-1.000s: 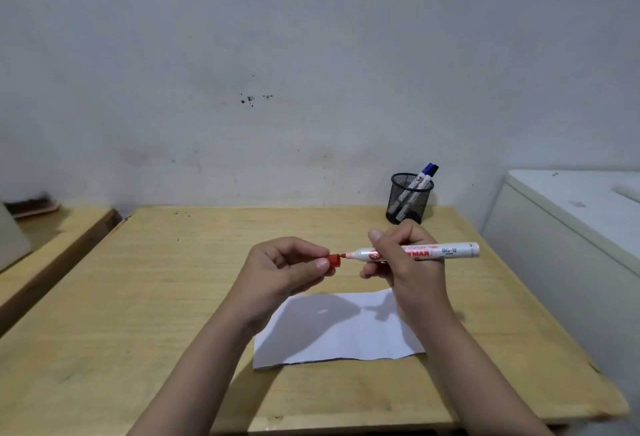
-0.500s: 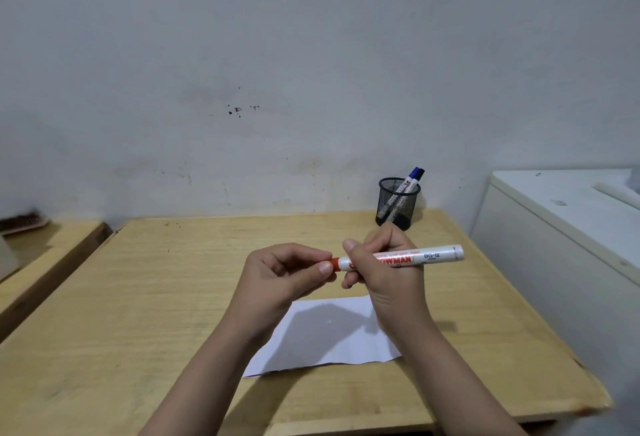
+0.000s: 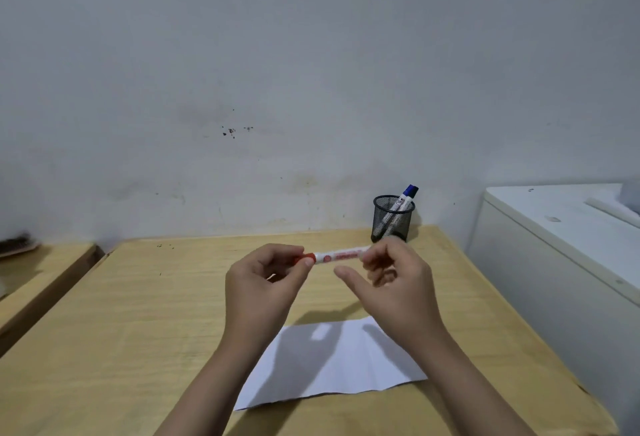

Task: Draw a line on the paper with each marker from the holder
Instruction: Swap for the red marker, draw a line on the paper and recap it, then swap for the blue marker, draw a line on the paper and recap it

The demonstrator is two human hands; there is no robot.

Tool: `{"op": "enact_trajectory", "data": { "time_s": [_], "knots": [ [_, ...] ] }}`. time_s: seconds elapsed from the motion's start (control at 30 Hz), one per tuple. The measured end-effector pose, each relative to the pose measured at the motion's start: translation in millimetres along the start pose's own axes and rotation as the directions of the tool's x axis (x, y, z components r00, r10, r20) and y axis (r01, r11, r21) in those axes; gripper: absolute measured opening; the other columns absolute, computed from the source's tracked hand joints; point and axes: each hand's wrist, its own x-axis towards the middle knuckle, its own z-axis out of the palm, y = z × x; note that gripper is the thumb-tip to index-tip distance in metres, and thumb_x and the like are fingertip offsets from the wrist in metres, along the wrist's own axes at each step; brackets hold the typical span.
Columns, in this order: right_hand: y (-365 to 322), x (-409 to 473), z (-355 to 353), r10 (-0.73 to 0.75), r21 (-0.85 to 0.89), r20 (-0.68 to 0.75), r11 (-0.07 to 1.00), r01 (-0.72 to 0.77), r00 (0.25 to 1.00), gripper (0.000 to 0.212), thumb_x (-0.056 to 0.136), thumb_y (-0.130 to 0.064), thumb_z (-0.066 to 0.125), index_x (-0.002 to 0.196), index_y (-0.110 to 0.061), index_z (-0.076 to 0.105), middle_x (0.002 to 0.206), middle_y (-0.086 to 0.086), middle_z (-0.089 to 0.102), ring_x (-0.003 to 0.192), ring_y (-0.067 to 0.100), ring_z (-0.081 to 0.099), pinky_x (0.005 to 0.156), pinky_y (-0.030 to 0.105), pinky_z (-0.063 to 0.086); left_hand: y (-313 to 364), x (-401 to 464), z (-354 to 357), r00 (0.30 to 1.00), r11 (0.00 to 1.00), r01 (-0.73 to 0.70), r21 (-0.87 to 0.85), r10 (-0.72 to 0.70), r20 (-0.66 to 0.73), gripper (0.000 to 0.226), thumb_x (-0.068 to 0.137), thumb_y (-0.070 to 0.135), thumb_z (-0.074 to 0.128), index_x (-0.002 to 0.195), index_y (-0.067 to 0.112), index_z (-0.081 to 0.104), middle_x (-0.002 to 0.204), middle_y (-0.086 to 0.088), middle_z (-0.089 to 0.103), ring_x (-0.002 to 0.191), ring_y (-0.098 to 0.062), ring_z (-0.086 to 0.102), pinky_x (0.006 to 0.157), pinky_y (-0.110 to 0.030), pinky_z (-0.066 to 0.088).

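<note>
Red cap (image 3: 304,258) on, the red marker (image 3: 341,256) was held level in the air between both hands, above the wooden table (image 3: 138,314) and a bit back from the paper (image 3: 332,363). The left hand (image 3: 263,283) had its thumb and fingers pinched around the capped end. The right hand (image 3: 394,283) was at the other end, fingertips closed lightly on the barrel with the thumb sticking out loose underneath, though that hand was pretty blurry so how firm the hold was couldn't really be told. The white sheet lay flat on the table under the forearms, near the front edge, with the hands' shadows across it. Further back, by the wall, stood the black mesh holder (image 3: 393,219) with a blue-capped marker (image 3: 406,197) leaning out of it to the right. A white cabinet (image 3: 554,262) sat just off the table's right side.
</note>
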Motion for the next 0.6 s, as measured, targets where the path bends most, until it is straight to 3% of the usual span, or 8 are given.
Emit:
{"op": "enact_trajectory", "data": {
  "time_s": [0.03, 0.1, 0.17, 0.27, 0.33, 0.43, 0.6],
  "knots": [
    [6, 6, -4, -0.144, -0.145, 0.035, 0.978, 0.147, 0.989, 0.027, 0.068, -0.025, 0.082, 0.08, -0.015, 0.06, 0.077, -0.004, 0.06, 0.071, 0.006, 0.054, 0.067, 0.014, 0.042, 1, 2, 4, 1.0, 1.0, -0.016, 0.026, 0.016, 0.011, 0.012, 0.068, 0.009, 0.079, 0.075, 0.017, 0.073, 0.073, 0.003, 0.075, 0.065, -0.011, 0.067, 0.063, -0.016, 0.053],
    [19, 20, -10, -0.276, -0.301, 0.174, 0.899, 0.318, 0.945, 0.027, 0.069, -0.024, 0.077, 0.091, -0.017, 0.063, 0.089, -0.006, 0.064, 0.086, 0.011, 0.057, 0.078, 0.028, 0.048, 3, 6, 15, 0.998, 0.998, -0.037, 0.048, 0.035, 0.053, 0.012, 0.068, 0.008, 0.079, 0.074, 0.016, 0.073, 0.067, 0.0, 0.073, 0.06, -0.008, 0.065, 0.06, -0.014, 0.051],
    [28, 31, -13, -0.309, -0.313, 0.266, 0.868, 0.385, 0.913, 0.024, 0.073, -0.022, 0.072, 0.096, -0.018, 0.065, 0.088, -0.007, 0.066, 0.085, 0.013, 0.06, 0.073, 0.042, 0.05, 6, 12, 26, 0.993, 0.996, -0.068, 0.06, 0.062, 0.097, 0.012, 0.068, 0.006, 0.079, 0.074, 0.015, 0.072, 0.065, 0.001, 0.072, 0.056, -0.004, 0.061, 0.058, -0.013, 0.05],
    [39, 42, -17, -0.375, -0.269, 0.284, 0.852, 0.449, 0.883, 0.036, 0.077, -0.014, 0.068, 0.112, -0.017, 0.062, 0.087, -0.004, 0.069, 0.08, 0.012, 0.064, 0.07, 0.04, 0.053, 8, 25, 44, 0.984, 0.994, -0.099, 0.047, 0.091, 0.152, 0.018, 0.068, 0.008, 0.079, 0.082, 0.017, 0.072, 0.07, 0.0, 0.072, 0.058, -0.004, 0.063, 0.06, -0.013, 0.05],
    [45, 56, -27, -0.344, -0.236, 0.199, 0.892, 0.386, 0.918, 0.051, 0.079, -0.01, 0.068, 0.126, -0.024, 0.052, 0.086, -0.004, 0.067, 0.076, 0.012, 0.064, 0.07, 0.033, 0.055, 5, 38, 57, 0.973, 0.992, -0.112, 0.059, 0.098, 0.209, 0.025, 0.069, 0.017, 0.079, 0.094, 0.02, 0.072, 0.08, 0.001, 0.074, 0.069, -0.004, 0.067, 0.067, -0.012, 0.052],
    [57, 93, -49, -0.227, -0.206, -0.042, 0.955, 0.214, 0.973, 0.058, 0.078, -0.008, 0.071, 0.125, -0.034, 0.048, 0.08, -0.003, 0.064, 0.07, 0.013, 0.064, 0.07, 0.024, 0.055, -12, 65, 84, 0.942, 0.949, -0.212, 0.234, 0.135, 0.306, 0.039, 0.072, 0.033, 0.075, 0.108, 0.02, 0.067, 0.102, 0.007, 0.07, 0.091, -0.001, 0.066, 0.081, -0.015, 0.049],
    [91, 160, -71, -0.103, -0.166, -0.44, 0.986, 0.032, 0.892, 0.044, 0.075, -0.007, 0.073, 0.112, -0.021, 0.055, 0.071, 0.002, 0.066, 0.062, 0.007, 0.063, 0.061, 0.021, 0.054, -47, 111, 141, 0.895, 0.839, -0.336, 0.428, 0.144, 0.421, 0.043, 0.083, 0.031, 0.062, 0.122, 0.013, 0.058, 0.126, -0.003, 0.062, 0.117, -0.016, 0.056, 0.097, -0.022, 0.038]
  ]
}}
